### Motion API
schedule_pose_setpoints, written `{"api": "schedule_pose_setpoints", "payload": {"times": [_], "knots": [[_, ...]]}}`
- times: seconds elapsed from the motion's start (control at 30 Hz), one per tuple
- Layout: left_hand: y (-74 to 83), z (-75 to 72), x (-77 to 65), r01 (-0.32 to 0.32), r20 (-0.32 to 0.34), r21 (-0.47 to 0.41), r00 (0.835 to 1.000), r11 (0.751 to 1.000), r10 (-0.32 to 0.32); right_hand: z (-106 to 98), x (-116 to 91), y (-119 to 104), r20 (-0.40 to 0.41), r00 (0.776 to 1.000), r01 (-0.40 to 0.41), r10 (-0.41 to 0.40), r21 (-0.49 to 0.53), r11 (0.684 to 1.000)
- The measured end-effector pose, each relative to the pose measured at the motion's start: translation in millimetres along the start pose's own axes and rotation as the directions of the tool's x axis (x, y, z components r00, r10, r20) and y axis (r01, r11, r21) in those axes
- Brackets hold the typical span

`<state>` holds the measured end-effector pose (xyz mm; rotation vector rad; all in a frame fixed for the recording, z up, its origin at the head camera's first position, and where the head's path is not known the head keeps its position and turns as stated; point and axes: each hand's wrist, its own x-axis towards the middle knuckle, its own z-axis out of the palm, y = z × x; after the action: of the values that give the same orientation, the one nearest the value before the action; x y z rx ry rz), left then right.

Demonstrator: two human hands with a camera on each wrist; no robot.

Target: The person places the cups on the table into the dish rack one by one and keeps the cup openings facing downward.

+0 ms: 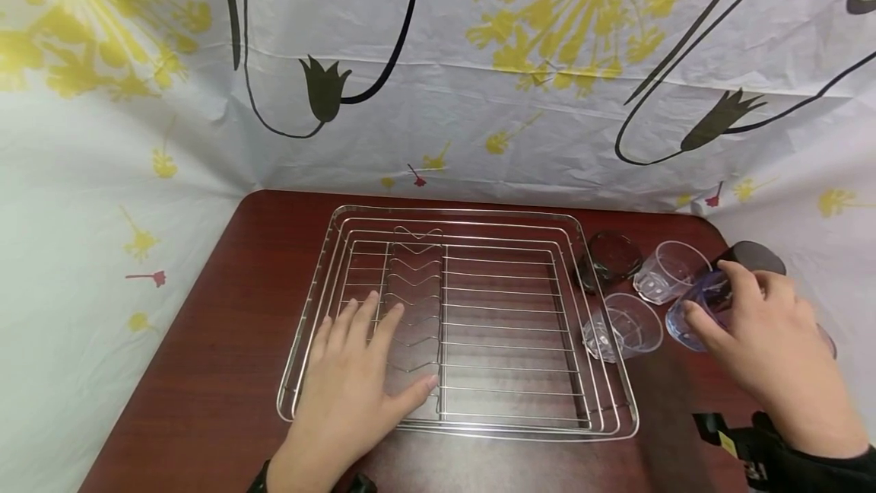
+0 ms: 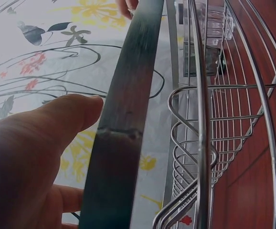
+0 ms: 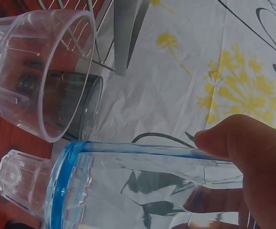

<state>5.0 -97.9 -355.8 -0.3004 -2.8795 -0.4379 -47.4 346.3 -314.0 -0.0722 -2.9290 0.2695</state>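
A wire dish rack (image 1: pixel 506 432) with a row of zigzag dividers lies on a dark red table. My left hand (image 1: pixel 352 383) is spread over the rack's left front part, fingers straight and holding nothing. In the left wrist view its thumb (image 2: pixel 76 112) lies beside the rack's flat metal band (image 2: pixel 123 124). To the right of the rack, my right hand (image 1: pixel 773 333) grips a clear bluish drinking glass (image 1: pixel 684 322). The right wrist view shows this glass on its side, its blue end (image 3: pixel 64 186) away from the palm and my thumb along its wall.
Clear glasses (image 1: pixel 633 326) (image 1: pixel 674 268) stand close by the rack's right side, with a dark tinted glass (image 1: pixel 616 253) behind them. Another dark cup (image 1: pixel 756 256) is just beyond my right hand. Patterned cloth (image 1: pixel 438 135) encloses the table's back and sides.
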Motion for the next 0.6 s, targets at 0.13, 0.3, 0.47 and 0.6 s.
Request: {"api": "schedule_pose_setpoints", "payload": {"times": [0.13,0.3,0.47,0.6], "knots": [[0.6,-0.6,-0.2,-0.005,-0.001,0.0,1.0,1.0,0.005,1,0,-1,0.001,1.0,0.012,-0.012,0.0,1.0],[0.8,-3.3,-0.7,0.001,0.001,-0.002,1.0,1.0,-0.001,0,1,-3,-0.006,1.0,0.019,-0.019,0.003,1.0],[1.4,-5.8,-0.6,0.005,0.018,-0.022,1.0,1.0,-0.004,-1,1,-7,-0.008,0.999,0.035,-0.035,-0.003,0.999],[2.3,-6.6,-0.7,-0.001,0.023,-0.026,1.0,1.0,0.001,-2,1,-12,-0.003,0.999,0.054,-0.054,0.009,0.999]]}}
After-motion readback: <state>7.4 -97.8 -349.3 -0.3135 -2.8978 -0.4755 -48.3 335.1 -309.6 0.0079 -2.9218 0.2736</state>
